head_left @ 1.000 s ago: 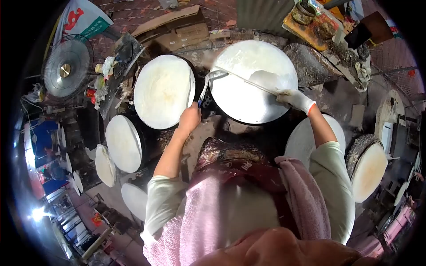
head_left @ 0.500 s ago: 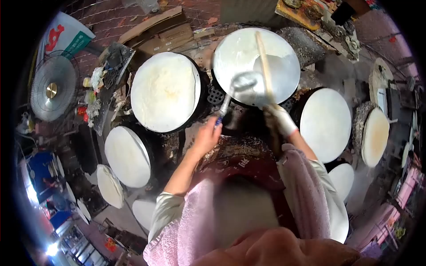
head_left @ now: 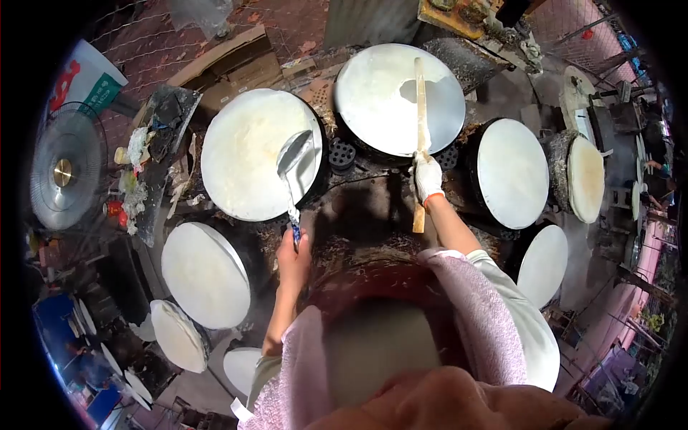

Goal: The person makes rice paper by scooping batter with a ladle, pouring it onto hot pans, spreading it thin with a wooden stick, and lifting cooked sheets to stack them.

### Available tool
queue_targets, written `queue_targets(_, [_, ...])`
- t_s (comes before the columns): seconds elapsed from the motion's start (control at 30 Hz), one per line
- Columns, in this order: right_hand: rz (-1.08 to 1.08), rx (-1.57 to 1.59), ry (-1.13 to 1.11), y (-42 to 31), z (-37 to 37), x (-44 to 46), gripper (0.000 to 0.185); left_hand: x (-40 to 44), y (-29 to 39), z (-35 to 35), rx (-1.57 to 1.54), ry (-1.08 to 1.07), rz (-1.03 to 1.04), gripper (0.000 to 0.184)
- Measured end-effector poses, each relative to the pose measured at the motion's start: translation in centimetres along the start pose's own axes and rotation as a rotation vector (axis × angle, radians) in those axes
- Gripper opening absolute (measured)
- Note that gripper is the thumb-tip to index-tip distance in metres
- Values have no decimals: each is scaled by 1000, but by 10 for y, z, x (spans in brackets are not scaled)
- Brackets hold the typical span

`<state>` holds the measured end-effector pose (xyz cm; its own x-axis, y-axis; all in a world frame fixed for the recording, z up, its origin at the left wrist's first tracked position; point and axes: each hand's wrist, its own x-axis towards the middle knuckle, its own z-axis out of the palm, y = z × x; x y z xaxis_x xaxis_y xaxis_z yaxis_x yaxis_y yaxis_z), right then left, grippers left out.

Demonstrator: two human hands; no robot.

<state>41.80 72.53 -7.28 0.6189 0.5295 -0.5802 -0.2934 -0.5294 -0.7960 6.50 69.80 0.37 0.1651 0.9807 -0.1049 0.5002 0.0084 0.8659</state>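
My left hand (head_left: pixel 293 259) is wrapped round the blue handle of a metal ladle (head_left: pixel 294 152), whose bowl hangs over the right part of a pale round sheet (head_left: pixel 247 158) on the left griddle. White batter coats the ladle's shaft. In a white glove, my right hand (head_left: pixel 428 178) grips a long flat wooden stick (head_left: pixel 421 104). The stick reaches across the back griddle, where white batter (head_left: pixel 373 93) covers most of the surface. A bare grey patch of the griddle (head_left: pixel 448 122) shows to the right of the stick.
More round griddles with pale tops stand on both sides, among them one at the right (head_left: pixel 512 175) and one at lower left (head_left: pixel 206 276). A fan (head_left: pixel 68 168) stands far left. A cardboard box (head_left: pixel 229 68) lies behind the left griddle.
My left hand has carried the ladle leftward from the back griddle to over the left one. White batter now spreads over more of the back griddle's near side. The view has shifted slightly.
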Motion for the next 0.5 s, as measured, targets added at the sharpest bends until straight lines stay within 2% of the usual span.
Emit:
queue_targets(0.07, [-25, -149, -151, 6, 7, -9, 36, -8, 0, -2, -25, -4, -97, 12])
queue_targets(0.1, [-403, -539, -148, 19, 12, -10, 36, -11, 1, -2, -4, 9, -115, 15])
queue_targets(0.13, [-612, -889, -144, 58, 9, 16, 35, -14, 3, 0, 19, 21, -133, 18])
queue_targets(0.2, [-405, -888, -61, 28, -4, -2, 36, -16, 17, 4, -16, 62, -155, 16])
queue_targets(0.23, [-506, -845, 4, 28, -20, 9, 37, -16, 19, 7, -19, 69, -186, 16])
queue_targets(0.27, [-372, -831, 54, 17, -35, 18, 38, -19, 22, 10, -20, 70, -221, 15])
queue_targets(0.33, [-488, -762, 148, 21, -67, 60, 43, -20, 34, 22, -4, 110, -163, 13])
queue_targets(0.4, [-64, -384, -96, -2, -79, 70, 42, -22, 26, 37, -12, 138, -87, 12])
queue_targets(0.43, [-284, -334, -120, 17, -77, 80, 41, -24, 26, 45, -16, 142, -88, 11])
queue_targets(0.5, [-767, -755, -213, 44, -80, 71, 37, -27, 33, 58, -69, 152, -108, 11])
